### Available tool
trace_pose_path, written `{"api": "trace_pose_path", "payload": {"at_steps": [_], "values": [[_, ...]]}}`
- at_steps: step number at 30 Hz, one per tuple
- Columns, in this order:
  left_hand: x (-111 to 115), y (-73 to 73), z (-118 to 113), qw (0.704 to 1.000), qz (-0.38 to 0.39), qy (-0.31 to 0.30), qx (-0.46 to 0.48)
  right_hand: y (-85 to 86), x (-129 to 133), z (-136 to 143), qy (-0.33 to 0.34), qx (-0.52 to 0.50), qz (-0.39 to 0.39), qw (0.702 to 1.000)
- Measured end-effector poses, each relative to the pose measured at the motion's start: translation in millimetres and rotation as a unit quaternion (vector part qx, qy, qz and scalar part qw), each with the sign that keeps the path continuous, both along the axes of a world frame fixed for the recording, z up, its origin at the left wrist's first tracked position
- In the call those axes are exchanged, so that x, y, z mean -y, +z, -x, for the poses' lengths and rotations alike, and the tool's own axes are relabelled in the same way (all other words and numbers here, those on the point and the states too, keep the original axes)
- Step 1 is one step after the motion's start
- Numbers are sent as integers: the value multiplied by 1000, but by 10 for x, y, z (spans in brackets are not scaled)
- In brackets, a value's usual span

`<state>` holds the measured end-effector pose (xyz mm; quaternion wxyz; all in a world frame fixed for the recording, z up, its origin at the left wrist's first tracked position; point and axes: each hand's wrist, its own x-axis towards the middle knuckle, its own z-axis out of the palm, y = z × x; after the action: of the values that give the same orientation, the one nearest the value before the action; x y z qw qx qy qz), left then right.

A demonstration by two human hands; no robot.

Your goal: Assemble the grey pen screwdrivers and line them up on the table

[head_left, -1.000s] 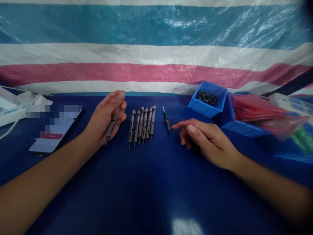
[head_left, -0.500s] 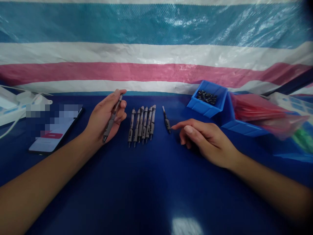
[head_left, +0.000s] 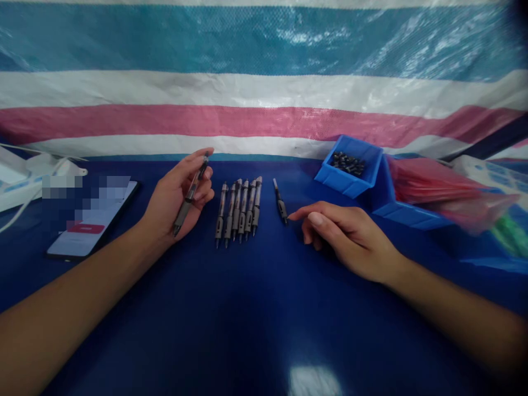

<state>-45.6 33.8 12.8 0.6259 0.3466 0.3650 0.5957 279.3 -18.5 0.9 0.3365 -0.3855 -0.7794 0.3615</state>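
Observation:
A ballpoint pen (head_left: 188,201) with a grey grip and clear barrel lies slanted across the palm of my left hand (head_left: 173,192), its upper end among the fingers. My right hand (head_left: 346,234) holds nothing; the index finger stretches out and the other fingers curl loosely. That fingertip is at the lower end of a dark pen part (head_left: 280,203) with a pale thin tube sticking up, lying on the table; whether they touch I cannot tell. Between my hands, several similar pens (head_left: 239,212) lie side by side in a row, tips towards me.
A blue bin (head_left: 350,187) of small black parts stands at the back right. Beside it, another blue bin (head_left: 412,214) carries red plastic bags (head_left: 433,187). A phone (head_left: 93,225) and a white power strip (head_left: 25,181) lie left on the blue table (head_left: 231,319). Striped sheeting hangs behind.
The pen has turned slightly in my left hand, and the index finger has lifted a little near its upper end. My right hand and the row of pens look unmoved.

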Motion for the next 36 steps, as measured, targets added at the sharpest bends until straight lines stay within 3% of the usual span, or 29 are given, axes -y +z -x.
{"api": "trace_pose_path", "payload": {"at_steps": [25,36], "values": [[-12,-40,-5,1000,-2,18,5,-12,-19,4,3,4,-14,1000],[-25,-45,-4,998,13,58,-8,-15,-10,-11,5,5,-12,1000]]}}
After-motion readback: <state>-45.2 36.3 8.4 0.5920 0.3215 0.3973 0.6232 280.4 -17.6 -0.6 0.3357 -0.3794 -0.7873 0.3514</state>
